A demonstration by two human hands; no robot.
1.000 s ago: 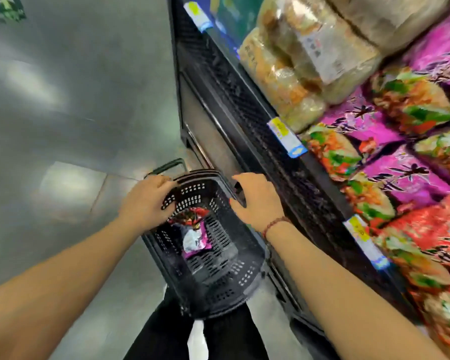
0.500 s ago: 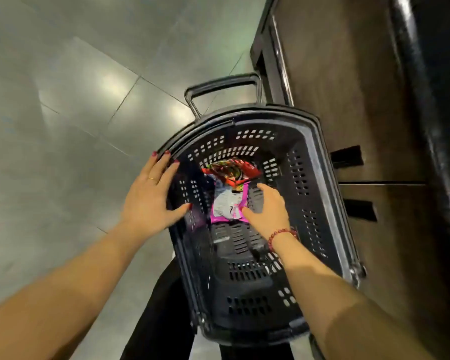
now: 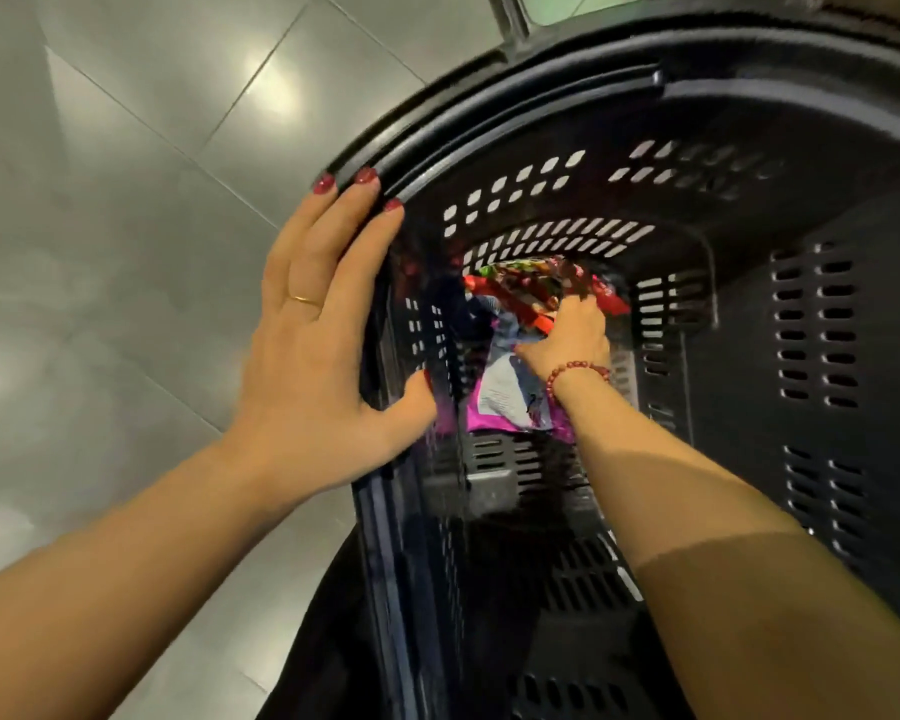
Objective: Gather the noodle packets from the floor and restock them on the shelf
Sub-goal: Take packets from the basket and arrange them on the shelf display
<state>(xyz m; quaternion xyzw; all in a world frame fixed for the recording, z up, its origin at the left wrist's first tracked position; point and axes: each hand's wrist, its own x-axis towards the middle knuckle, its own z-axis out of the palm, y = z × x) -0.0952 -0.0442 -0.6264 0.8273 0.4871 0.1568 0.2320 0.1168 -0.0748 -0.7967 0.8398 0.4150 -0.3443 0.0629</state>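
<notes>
- The grey tiled floor (image 3: 126, 210) fills the left of the view. No packet shows on the visible part of it, so the gathering looks done, or nearly so.
- The black slotted basket (image 3: 811, 356) takes up the right, its mouth tipped toward the camera. That tilt probably makes its bottom easier to see and reach.
- The left hand (image 3: 313, 350) lies flat along the basket's left rim, fingers straight and together, thumb over the edge on the inside of the wall. It grips nothing. It braces the basket, likely so it does not slide or roll while the other arm reaches in.
- The right hand (image 3: 567, 340) is deep inside, fingers bent down onto the red packet (image 3: 515, 283) and thumb spread out to the side. Whether it has closed a real grip cannot be told — the fingertips are hidden against the wrapper.
- The noodle packets lie at the far bottom of the basket. The red one is against the end wall, and a purple-and-white packet (image 3: 500, 402) sits just nearer, partly under the right wrist. None is on a shelf yet — restocking is the step ahead.
- A red bead bracelet (image 3: 580, 367) circles the right wrist.
</notes>
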